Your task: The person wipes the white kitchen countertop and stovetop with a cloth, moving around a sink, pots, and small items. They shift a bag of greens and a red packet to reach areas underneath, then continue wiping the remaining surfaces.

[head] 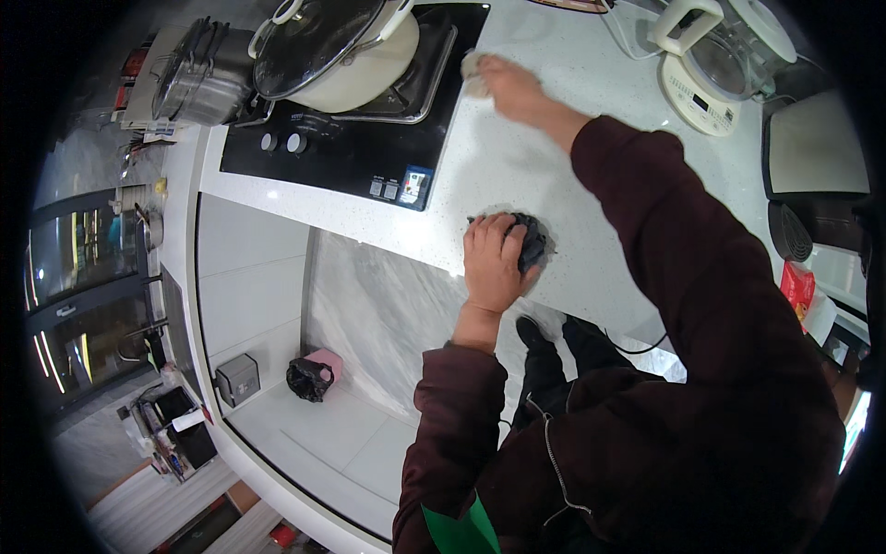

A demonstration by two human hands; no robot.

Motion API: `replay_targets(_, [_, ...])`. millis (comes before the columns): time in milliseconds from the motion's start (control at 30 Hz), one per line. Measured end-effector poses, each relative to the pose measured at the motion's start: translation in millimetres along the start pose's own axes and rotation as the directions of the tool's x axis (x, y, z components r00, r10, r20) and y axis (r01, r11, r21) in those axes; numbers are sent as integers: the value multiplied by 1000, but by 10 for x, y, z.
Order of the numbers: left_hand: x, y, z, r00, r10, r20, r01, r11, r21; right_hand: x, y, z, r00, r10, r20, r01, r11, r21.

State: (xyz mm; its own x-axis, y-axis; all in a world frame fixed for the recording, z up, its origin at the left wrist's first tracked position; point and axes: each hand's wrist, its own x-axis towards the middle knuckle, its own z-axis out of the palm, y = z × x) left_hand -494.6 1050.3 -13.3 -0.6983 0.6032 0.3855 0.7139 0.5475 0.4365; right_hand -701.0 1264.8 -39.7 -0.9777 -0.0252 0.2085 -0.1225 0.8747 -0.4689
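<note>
My right hand (512, 86) holds a pale cloth (476, 75) pressed on the white speckled countertop (526, 166), beside the right edge of the black glass gas hob (332, 156). Nearer to me, my left hand (493, 260) rests over a crumpled black plastic bag (531, 242) by the counter's front edge, its fingers curled on the bag's left side. On the hob stands a cream pot (377, 66) with a glass lid (315, 41). The underside of both the cloth and the bag is hidden.
A cream electric kettle base (699, 97) with a glass jug (727, 59) stands at the back right. Stacked steel pots (208, 73) are left of the hob. A pink bin (325, 363) with a black liner and a grey box (237, 379) stand on the floor below.
</note>
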Motion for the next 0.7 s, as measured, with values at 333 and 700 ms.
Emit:
replay_targets(333, [-609, 380, -95, 966, -221, -133, 191, 960, -205, -1458, -757, -158, 914, -404, 41, 334, 804, 492])
replay_targets(700, [-3439, 734, -677, 171, -985, -27, 853, 161, -496, -561, -1263, 659, 979, -181, -98, 193, 973, 124])
